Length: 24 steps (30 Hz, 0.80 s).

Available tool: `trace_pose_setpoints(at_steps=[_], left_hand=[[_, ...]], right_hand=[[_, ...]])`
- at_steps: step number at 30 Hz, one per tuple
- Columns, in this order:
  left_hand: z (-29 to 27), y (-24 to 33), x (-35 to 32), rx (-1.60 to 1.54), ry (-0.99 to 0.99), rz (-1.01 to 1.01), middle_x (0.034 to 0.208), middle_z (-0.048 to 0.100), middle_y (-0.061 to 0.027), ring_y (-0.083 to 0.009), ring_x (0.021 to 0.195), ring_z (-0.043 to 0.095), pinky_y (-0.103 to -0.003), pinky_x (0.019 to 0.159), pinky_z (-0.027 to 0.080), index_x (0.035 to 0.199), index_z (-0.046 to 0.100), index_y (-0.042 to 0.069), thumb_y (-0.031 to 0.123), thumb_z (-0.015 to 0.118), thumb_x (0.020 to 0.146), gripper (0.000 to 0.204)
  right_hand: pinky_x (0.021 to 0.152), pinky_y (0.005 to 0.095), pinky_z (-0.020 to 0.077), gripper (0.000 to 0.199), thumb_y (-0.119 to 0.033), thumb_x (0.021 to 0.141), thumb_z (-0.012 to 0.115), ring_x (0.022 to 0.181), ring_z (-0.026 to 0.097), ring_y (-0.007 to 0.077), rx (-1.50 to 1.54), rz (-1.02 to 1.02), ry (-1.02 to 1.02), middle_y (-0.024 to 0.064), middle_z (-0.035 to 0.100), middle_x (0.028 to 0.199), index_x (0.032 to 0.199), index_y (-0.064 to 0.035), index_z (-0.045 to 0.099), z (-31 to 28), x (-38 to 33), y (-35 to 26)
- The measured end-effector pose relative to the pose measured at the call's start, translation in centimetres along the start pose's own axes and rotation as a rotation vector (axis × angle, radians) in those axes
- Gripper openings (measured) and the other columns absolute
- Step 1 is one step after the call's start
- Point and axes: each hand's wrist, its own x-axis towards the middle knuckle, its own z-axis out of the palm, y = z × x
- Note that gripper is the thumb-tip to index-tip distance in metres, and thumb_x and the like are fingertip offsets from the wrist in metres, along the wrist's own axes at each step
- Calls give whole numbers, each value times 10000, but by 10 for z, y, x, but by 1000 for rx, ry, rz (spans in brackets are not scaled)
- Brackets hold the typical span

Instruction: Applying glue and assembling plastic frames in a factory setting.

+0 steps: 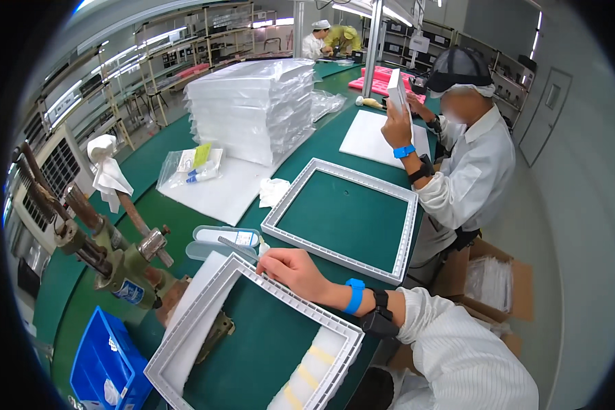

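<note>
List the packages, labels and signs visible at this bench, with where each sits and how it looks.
Stack of plastic-wrapped white sheets: far centre of the green bench, tall, blocky.
Clear bag: left of the stack, flat, with yellow and blue items inside.
Label on the press: near left, small, blue and white.
Cardboard box: floor at right, open, brown, clear bags inside.
Hanging sign: far right, small, white.

A: Surface?
B: Green worktop (pixel 184 212). Two grey square frames lie flat on it: near frame (pixel 253 342), far frame (pixel 342 219).
A: Rest?
B: Stack of white sheets (pixel 253 109), clear bag (pixel 188 167), white foam sheet (pixel 372 137), crumpled white cloth (pixel 273 191), blue bin (pixel 106 362).
</note>
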Motion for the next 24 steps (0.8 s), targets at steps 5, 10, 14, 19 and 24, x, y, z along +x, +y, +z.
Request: trace_pose_setpoints(at_steps=[5, 10, 14, 19, 24], left_hand=[[2, 2, -1, 39, 20, -4, 1100, 606, -243, -430, 997, 581, -449, 884, 478, 1046, 622, -29, 11, 557, 877, 185], [1, 3, 1, 45, -16, 5, 1119, 605, -237, -427, 1016, 576, -454, 887, 473, 1052, 628, -25, 34, 564, 881, 191], [-3, 9, 1, 47, -31, -10, 1126, 600, -240, -429, 1020, 571, -456, 891, 470, 1052, 630, -24, 40, 566, 884, 191], [-2, 7, 1, 18, -31, -21, 1131, 598, -244, -427, 1014, 572, -447, 902, 464, 1059, 629, -27, 37, 567, 882, 198], [2, 4, 2, 3, -1, 26, 1112, 605, -235, -418, 1018, 574, -441, 908, 460, 1045, 636, -25, 6, 569, 856, 203]], right_hand=[[539, 251, 360, 299, -236, 959, 548, 589, 439, 54, -14, -37, 24, 0, 526, 619, 832, -4, 686, -3, 2, 6], [537, 255, 357, 304, -242, 962, 541, 584, 426, 55, -20, -19, 21, -3, 505, 607, 828, -12, 687, -4, 2, 10], [536, 257, 356, 302, -241, 962, 541, 583, 422, 58, -25, -28, 25, -4, 494, 602, 830, -12, 687, -3, 2, 9], [536, 260, 358, 299, -241, 957, 544, 583, 428, 61, -34, -37, 35, 1, 501, 607, 833, -10, 685, -3, 3, 8], [540, 242, 351, 297, -227, 968, 525, 598, 423, 50, -26, -39, 20, -12, 498, 637, 847, -8, 684, -3, 2, 9]])
